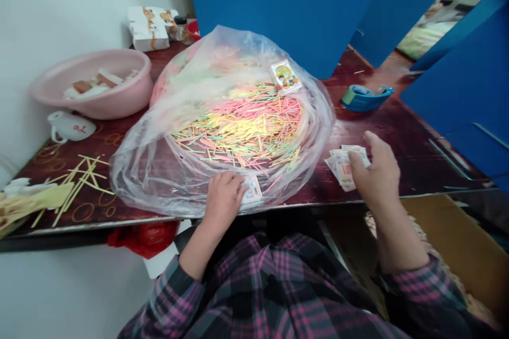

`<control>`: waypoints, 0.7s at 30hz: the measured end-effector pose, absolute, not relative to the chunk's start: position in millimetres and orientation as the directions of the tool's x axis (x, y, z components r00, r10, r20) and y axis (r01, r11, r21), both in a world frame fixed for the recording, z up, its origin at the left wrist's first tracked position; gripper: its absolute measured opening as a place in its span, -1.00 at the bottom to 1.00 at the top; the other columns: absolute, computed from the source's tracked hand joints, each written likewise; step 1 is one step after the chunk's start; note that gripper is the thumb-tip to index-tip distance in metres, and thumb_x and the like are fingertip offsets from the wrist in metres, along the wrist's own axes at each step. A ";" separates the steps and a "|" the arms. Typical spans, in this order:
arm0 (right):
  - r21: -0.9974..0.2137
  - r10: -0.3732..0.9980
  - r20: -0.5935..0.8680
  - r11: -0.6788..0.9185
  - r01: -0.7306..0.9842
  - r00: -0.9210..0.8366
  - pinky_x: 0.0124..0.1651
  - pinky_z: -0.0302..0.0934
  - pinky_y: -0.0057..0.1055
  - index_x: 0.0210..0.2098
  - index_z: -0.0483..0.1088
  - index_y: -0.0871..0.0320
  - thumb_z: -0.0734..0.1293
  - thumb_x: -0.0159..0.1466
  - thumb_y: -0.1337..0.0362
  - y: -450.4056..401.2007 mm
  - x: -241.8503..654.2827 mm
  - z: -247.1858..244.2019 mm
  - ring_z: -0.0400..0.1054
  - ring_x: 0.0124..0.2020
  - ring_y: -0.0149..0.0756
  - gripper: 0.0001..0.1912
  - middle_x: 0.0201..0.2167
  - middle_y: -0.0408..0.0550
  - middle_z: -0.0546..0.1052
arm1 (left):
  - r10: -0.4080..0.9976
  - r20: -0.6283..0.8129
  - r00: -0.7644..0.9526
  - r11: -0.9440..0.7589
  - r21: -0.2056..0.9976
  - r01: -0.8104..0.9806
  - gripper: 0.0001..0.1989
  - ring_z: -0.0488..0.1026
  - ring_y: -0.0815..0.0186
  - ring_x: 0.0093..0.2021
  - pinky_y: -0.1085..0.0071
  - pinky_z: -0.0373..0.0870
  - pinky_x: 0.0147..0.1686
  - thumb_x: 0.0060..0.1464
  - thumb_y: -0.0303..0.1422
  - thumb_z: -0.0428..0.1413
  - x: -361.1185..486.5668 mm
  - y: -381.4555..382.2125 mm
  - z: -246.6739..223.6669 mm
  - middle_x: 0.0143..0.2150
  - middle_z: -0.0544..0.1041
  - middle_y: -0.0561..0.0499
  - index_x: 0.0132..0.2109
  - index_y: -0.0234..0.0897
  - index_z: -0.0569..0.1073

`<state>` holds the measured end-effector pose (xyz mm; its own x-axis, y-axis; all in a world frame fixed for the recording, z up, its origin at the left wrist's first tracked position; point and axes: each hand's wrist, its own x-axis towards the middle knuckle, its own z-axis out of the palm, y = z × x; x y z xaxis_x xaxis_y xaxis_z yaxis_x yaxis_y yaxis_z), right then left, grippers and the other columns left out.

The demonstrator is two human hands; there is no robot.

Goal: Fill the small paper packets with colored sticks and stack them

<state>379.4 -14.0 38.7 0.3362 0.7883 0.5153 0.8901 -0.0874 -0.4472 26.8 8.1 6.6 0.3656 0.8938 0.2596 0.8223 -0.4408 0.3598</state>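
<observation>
A large clear plastic bag [147, 169] lies open on the dark red table, full of thin pink, yellow and green sticks [246, 127]. At the bag's near edge, my left hand [226, 193] is closed on a small white printed packet [252, 190]. My right hand [376, 169] is raised at the right with thumb and fingers apart, holding nothing. Just left of it, several small printed slips [345, 167] lie in a loose pile on the table, partly behind my thumb. A small white box with a yellow picture [286, 76] rests on the bag's upper right part.
A blue tape dispenser [366, 98] stands at the right. On the left are a pink basin [95, 85], a white mug on its side [71, 126] and loose yellow sticks [81, 175]. White boxes [149, 29] sit at the back, beside a blue panel [270, 0].
</observation>
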 end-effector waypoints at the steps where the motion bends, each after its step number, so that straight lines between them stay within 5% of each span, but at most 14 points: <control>1: -0.498 0.793 0.518 -0.024 0.867 0.320 0.22 0.27 0.08 0.17 0.43 0.19 0.27 0.29 0.15 -12.7 363.9 39.8 0.44 0.15 0.10 -0.50 0.13 0.24 0.54 | 0.897 0.238 0.373 -0.437 0.346 0.830 -0.86 0.44 0.06 -0.06 0.15 0.32 -0.07 0.20 -0.34 0.19 28.7 9.3 7.2 -0.13 0.60 -0.11 -0.11 -0.19 0.60; 5: -0.711 0.933 0.354 0.225 0.666 0.063 0.01 0.43 -0.16 -0.09 0.58 0.07 0.28 0.35 0.13 -6.0 287.9 35.9 0.58 -0.14 -0.11 -0.72 -0.17 0.00 0.69 | 0.902 0.174 0.395 -0.431 0.315 0.846 -0.89 0.42 0.07 -0.12 0.16 0.28 -0.11 0.23 -0.35 0.16 32.2 13.5 12.3 -0.21 0.59 -0.09 -0.22 -0.21 0.59; 8: -0.658 0.937 0.301 0.337 0.673 -0.175 -0.07 0.40 -0.22 -0.22 0.61 0.06 0.24 0.38 0.15 0.7 243.4 29.0 0.58 -0.20 -0.12 -0.71 -0.23 0.02 0.69 | 0.903 0.197 0.381 -0.427 0.320 0.846 -0.84 0.42 0.09 -0.16 0.17 0.26 -0.13 0.26 -0.34 0.13 30.6 14.2 12.8 -0.26 0.58 -0.07 -0.27 -0.22 0.57; 12: -0.563 0.953 0.176 0.304 0.769 -0.247 -0.26 0.27 -0.31 -0.42 0.57 0.08 0.19 0.43 0.06 10.2 218.6 27.8 0.52 -0.36 -0.16 -0.56 -0.45 0.03 0.63 | 0.885 0.323 0.336 -0.446 0.376 0.812 -0.82 0.44 0.15 -0.16 0.21 0.27 -0.11 0.29 -0.35 0.10 27.0 12.7 10.9 -0.25 0.60 -0.04 -0.26 -0.20 0.58; 19: -0.783 0.977 0.134 0.207 0.586 -0.167 -0.29 0.29 -0.36 0.00 0.54 0.07 0.40 0.26 0.14 21.3 208.8 16.8 0.46 -0.41 -0.26 -0.66 -0.41 -0.11 0.61 | 0.820 0.500 0.278 -0.507 0.409 0.759 -0.82 0.52 0.10 -0.01 0.16 0.36 -0.01 0.28 -0.39 0.10 24.8 10.2 5.0 -0.02 0.62 -0.14 -0.19 -0.18 0.62; 21: -0.843 0.978 0.146 0.201 0.498 -0.148 -0.26 0.32 -0.35 -0.08 0.57 0.07 0.37 0.25 0.20 21.3 207.8 12.2 0.45 -0.40 -0.28 -0.74 -0.41 -0.12 0.60 | 0.831 0.491 0.262 -0.499 0.450 0.741 -0.82 0.53 0.09 0.03 0.14 0.38 0.03 0.29 -0.37 0.09 24.4 10.5 3.1 0.02 0.62 -0.17 -0.17 -0.19 0.61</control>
<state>207.8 21.3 12.2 -0.1484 0.9781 0.1458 0.4982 0.2014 -0.8433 24.4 10.5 3.1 0.2623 0.8309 0.4908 0.7407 -0.4993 0.4496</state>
